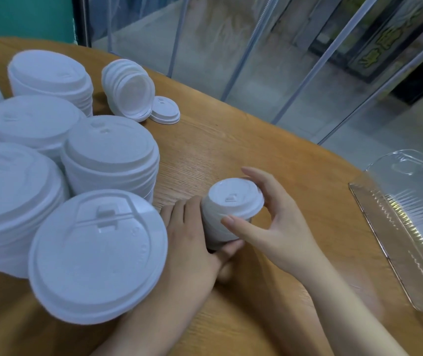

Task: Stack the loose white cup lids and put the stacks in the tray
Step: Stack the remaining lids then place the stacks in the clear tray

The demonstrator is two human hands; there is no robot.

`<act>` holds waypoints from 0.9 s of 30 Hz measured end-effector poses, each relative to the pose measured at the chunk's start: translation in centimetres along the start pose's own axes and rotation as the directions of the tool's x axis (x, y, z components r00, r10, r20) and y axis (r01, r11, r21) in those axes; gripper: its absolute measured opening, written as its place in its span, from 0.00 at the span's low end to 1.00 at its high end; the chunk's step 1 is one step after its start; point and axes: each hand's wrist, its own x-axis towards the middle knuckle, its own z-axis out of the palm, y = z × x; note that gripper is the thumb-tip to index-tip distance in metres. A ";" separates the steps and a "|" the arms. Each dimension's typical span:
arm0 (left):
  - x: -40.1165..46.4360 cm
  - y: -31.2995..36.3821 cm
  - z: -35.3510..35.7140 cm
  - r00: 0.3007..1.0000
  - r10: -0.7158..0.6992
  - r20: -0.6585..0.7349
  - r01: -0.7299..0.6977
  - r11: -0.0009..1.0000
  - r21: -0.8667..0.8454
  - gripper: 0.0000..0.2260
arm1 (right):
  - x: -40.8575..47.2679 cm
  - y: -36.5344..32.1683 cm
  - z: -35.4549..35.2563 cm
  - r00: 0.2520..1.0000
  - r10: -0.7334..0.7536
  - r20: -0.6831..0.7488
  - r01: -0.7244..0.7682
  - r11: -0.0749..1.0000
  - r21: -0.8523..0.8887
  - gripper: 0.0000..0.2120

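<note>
A short stack of white cup lids (228, 209) stands on the wooden table (243, 140) near its middle. My left hand (195, 242) wraps its left side and base, thumb under the near edge. My right hand (269, 222) curls round the stack's right side, thumb on the front and fingers behind the top lid. The clear plastic tray (408, 219) lies at the right edge of the table, with nothing white in it. Several taller stacks of white lids (110, 155) crowd the left of the table.
A tipped-over stack of lids (128, 91) leans at the back, with a single lid (165, 110) lying flat beside it. Behind the curved table edge hang clear plastic curtain strips (256, 47). A large lid stack (97, 255) sits just beside my left forearm.
</note>
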 end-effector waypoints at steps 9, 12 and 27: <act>0.0 -0.2 -0.1 0.992 -0.038 0.121 0.040 0.999 -0.014 0.33 | -0.7 1.2 1.4 0.998 0.027 0.056 -0.029 0.999 0.030 0.34; 0.0 -0.2 0.0 0.993 -0.033 0.111 0.034 0.999 -0.009 0.31 | -0.6 1.2 1.3 0.998 0.023 0.062 -0.023 1.000 0.005 0.33; -0.1 -0.2 -0.2 0.994 -0.043 0.103 0.047 0.998 -0.036 0.35 | -0.8 0.9 1.1 1.000 0.014 -0.001 -0.014 0.998 0.056 0.25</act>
